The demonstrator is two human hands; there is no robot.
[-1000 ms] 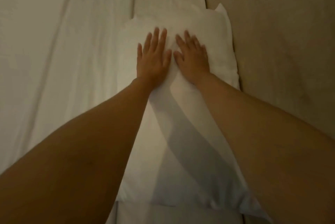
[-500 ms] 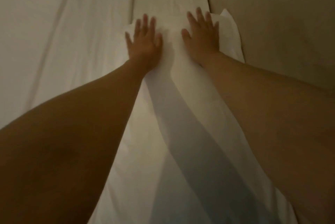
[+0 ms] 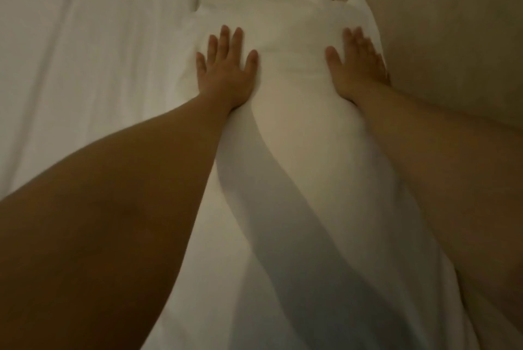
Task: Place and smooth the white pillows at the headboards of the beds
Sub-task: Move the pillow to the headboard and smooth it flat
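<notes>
1. White pillow: one item, long and plump, lying lengthwise down the middle of the head view. Its far end sits near the top of the picture, with one pointed corner sticking up at the far right. Its right edge lies against the headboard. Its near end runs out of the frame at the bottom.

2. Left hand: palm down, flat on the left part of the pillow's far end. Fingers spread wide and straight; nothing is gripped, the hand only presses on the fabric. The bare forearm runs from the lower left corner up to the wrist.

3. Right hand: palm down on the right part of the pillow's far end, just beside the headboard. Fingers extended and close together, slightly blurred; thumb held out to the left. It grips nothing and lies flat on the fabric. The outer edge of the hand touches or nearly touches the headboard; which one cannot be told. The bare forearm enters from the right edge.

4. Headboard: plain beige padded surface, filling the upper right of the picture.

5. Bed sheet: white, covering the left side of the picture, with long soft creases running up and down. A second folded band of white fabric lies beyond the pillow's far end.

6. Shadows: dark bands from the two arms fall across the pillow's middle and near part.

7. Lighting: dim and warm; fine detail on the fabric is hard to tell.
</notes>
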